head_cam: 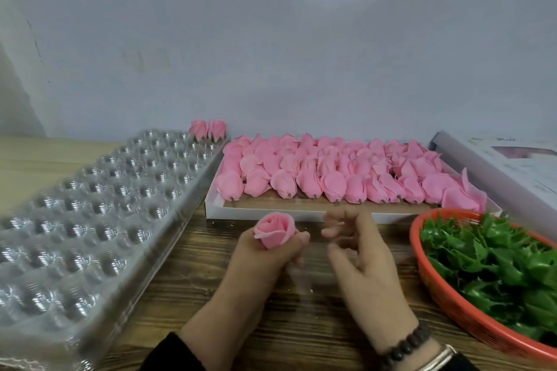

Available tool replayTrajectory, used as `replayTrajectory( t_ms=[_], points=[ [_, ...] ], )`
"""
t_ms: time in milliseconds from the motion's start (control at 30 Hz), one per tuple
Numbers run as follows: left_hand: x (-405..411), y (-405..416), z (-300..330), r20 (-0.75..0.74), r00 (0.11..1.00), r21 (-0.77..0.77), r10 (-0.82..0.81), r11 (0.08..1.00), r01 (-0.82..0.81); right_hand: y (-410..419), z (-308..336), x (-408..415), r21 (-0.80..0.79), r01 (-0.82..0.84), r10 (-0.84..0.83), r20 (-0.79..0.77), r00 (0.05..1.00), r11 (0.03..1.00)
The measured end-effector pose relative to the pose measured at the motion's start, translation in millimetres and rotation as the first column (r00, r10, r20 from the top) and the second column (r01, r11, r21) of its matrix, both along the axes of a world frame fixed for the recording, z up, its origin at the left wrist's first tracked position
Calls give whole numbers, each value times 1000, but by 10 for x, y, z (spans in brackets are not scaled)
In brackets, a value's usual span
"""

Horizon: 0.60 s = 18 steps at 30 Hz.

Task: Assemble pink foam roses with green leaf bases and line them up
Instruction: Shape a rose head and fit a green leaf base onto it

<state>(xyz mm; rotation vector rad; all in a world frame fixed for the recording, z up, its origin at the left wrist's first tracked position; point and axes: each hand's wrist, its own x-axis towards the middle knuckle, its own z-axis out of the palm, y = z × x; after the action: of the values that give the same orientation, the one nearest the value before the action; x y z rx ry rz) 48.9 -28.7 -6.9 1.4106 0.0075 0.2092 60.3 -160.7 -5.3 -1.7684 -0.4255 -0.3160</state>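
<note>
My left hand (265, 259) grips a pink foam rose (275, 229) from below, bloom pointing up, over the wooden table. My right hand (360, 253) hovers just to its right with fingers apart and blurred, holding nothing I can see. Any leaf base under the held rose is hidden by my fingers. Two finished roses with green bases (208, 129) stand at the far corner of a clear plastic cavity tray (90, 211). A white box (301, 214) holds several rows of loose pink roses (331, 172). Green leaf bases (494, 262) fill an orange basket (446, 292) at the right.
A white box lid (506, 172) lies tilted at the far right behind the basket. A grey wall rises just behind the table. Bare wooden tabletop (301, 310) shows between the cavity tray and the basket, under my wrists.
</note>
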Motion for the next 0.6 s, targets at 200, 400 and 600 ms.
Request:
replayTrajectory(
  t_ms=[200, 400, 600],
  points=[
    [-40, -102, -3, -15, 985, -323, -173, 933, 160, 171, -43, -99, 104, -149, 168, -199, 966, 983],
    [-60, -181, -4, -40, 977, -409, -208, 896, 174, 190, -24, -92, 202, -154, 201, -241, 949, 967],
    [-52, -84, 40, -125, 938, -399, -322, 882, 249, 121, 7, -91, 397, -275, 439, -418, 795, 876]
  ],
)
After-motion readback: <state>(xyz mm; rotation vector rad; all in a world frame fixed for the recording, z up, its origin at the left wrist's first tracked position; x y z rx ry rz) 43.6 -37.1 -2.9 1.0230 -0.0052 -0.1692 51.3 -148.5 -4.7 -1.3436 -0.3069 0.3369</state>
